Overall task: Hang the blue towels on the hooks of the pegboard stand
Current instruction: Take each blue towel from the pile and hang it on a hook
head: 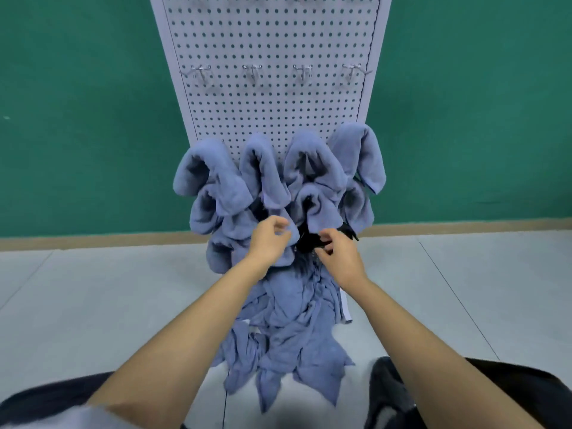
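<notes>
A green wall (77, 119) fills the back of the head view, with a pale grey floor (93, 289) below it. At top centre stands the white pegboard stand (272, 35), carrying a row of four bare metal hooks (252, 72) across its upper part.

Below those, in the middle of the frame, blue towels (213, 178) already hang in crowded rows. More blue cloth (294, 320) trails down to the floor at lower centre.

The left hand (269, 239) is just left of centre, its grip curled round a fold of towel. The right hand (337, 255), just right of centre, pinches a black piece (306, 239) between the two hands. Whether this is a loop or a fitting cannot be told.

The step in hand looks like fixing one more towel in the lower rows. The next move probably calls for slipping that towel onto a hook hidden by the cloth. After that, another towel would be lifted towards the bare row above.
</notes>
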A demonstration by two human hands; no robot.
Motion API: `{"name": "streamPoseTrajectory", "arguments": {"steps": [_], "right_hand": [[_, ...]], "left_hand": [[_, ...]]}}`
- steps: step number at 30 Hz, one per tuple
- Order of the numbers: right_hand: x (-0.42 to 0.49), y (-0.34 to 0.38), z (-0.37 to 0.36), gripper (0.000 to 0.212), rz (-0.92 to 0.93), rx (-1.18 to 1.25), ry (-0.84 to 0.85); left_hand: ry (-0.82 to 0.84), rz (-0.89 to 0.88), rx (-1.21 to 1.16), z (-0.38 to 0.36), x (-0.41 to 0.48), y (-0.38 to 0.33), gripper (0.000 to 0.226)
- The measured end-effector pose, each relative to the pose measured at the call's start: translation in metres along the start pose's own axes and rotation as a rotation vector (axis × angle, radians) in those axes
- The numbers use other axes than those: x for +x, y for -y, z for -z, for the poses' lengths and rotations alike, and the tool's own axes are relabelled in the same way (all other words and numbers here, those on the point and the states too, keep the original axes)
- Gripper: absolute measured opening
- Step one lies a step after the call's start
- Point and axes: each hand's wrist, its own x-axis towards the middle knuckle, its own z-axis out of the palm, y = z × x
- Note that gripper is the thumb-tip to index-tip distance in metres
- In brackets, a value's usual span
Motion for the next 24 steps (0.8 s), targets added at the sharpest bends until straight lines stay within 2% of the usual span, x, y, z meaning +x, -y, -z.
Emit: {"name": "streamPoseTrajectory", "arguments": {"steps": [3,8,13,18,21,23,24], "right_hand": [[-0.025,-0.022,-0.034,0.032,-0.047,0.002,0.128],[-0.041,-0.066,-0.086,0.028,-0.142,-0.049,0.305],[-0.046,-0.114,-0.127,0.022,-0.225,-0.114,0.393],[-0.043,-0.152,-0.159,0.036,-0.199,-0.269,0.474],[-0.037,-0.165,-0.169,0.026,-0.196,-0.350,0.507],[-0.032,-0.169,-0.169,0.013,-0.190,-0.345,0.471],[-0.029,-0.171,-0.167,0.014,-0.184,-0.315,0.450]], "left_hand": [[0.043,0.116,0.034,-0.011,-0.019,0.056,0.021],[0.099,0.279,0.127,-0.038,-0.032,0.145,0.025],[0.200,0.311,0.164,-0.084,-0.021,0.212,0.024],[0.311,0.214,0.224,-0.131,0.002,0.241,0.034],[0.405,0.154,0.304,-0.151,0.015,0.254,0.044],[0.453,0.102,0.369,-0.155,0.020,0.261,0.032],[0.458,0.083,0.392,-0.154,0.022,0.262,0.020]]}}
